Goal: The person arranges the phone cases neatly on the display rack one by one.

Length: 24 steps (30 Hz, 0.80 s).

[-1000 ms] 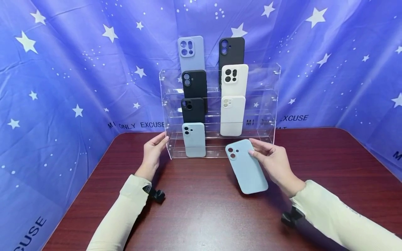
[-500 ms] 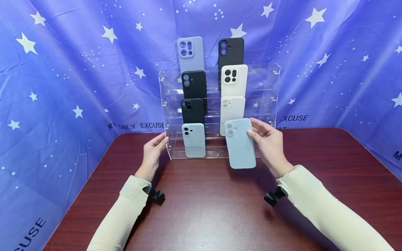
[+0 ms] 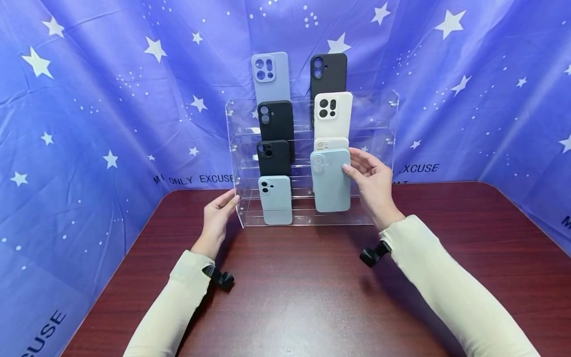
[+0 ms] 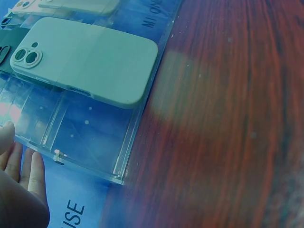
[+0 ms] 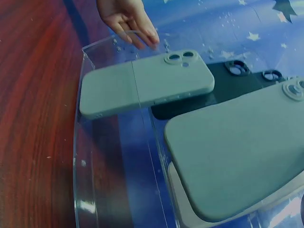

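My right hand (image 3: 372,183) pinches a light blue phone case (image 3: 332,188) by its upper right edge, thumb on the back face. It is nearly upright before the right column of a clear acrylic display stand (image 3: 308,217), covering most of a white phone case (image 3: 331,143). In the right wrist view the held case (image 5: 237,152) hangs over the stand's lower tiers. My left hand (image 3: 216,218) holds the stand's left side edge between thumb and fingers. Another light blue case (image 3: 275,198) stands in the lowest left tier. The far fingers of my right hand are hidden.
Above in the left column are two black cases (image 3: 275,120) and a lavender case (image 3: 278,89). Upper right hold a white case (image 3: 339,126) and a black case (image 3: 336,77). A starry blue curtain (image 3: 111,99) hangs behind the dark red wooden table (image 3: 285,292).
My right hand has lifted the light blue phone case up and slightly left, from above the table to before the stand's right column, turning it more upright. The left hand stays on the stand.
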Each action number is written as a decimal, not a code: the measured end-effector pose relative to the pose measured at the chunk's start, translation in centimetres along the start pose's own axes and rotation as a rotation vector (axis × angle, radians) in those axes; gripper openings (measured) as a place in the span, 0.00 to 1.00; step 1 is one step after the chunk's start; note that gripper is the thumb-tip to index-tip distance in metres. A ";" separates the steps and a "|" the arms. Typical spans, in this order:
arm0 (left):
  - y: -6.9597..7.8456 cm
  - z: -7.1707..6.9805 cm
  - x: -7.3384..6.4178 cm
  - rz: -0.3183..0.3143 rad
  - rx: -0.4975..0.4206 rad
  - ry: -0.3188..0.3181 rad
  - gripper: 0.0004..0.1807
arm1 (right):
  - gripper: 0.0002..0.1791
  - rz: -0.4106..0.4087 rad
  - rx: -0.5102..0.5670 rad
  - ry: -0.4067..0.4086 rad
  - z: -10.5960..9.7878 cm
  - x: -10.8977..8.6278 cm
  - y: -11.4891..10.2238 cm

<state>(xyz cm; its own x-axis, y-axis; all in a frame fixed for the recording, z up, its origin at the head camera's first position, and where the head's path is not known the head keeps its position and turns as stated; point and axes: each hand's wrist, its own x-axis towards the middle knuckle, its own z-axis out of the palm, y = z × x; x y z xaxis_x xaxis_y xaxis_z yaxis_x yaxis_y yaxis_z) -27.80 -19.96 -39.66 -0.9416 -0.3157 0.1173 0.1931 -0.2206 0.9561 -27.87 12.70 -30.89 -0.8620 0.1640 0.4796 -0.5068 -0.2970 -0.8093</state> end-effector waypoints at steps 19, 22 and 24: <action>-0.2 -0.1 0.0 0.011 -0.015 -0.004 0.22 | 0.17 0.045 -0.051 0.150 -0.9 -0.1 3.2; -0.2 -0.1 0.0 0.015 -0.015 -0.008 0.22 | 0.15 0.052 -0.109 0.199 -0.9 -0.3 3.3; -0.2 -0.1 0.1 0.014 -0.015 -0.007 0.21 | 0.14 0.071 -0.149 0.227 -0.9 -0.5 3.3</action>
<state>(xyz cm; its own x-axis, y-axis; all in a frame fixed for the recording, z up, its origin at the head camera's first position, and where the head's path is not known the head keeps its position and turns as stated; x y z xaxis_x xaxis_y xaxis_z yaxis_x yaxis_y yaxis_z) -27.88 -20.01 -39.88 -0.9405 -0.3129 0.1328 0.2105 -0.2295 0.9503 -29.11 12.51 -34.14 -0.8668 0.3597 0.3453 -0.4267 -0.1766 -0.8870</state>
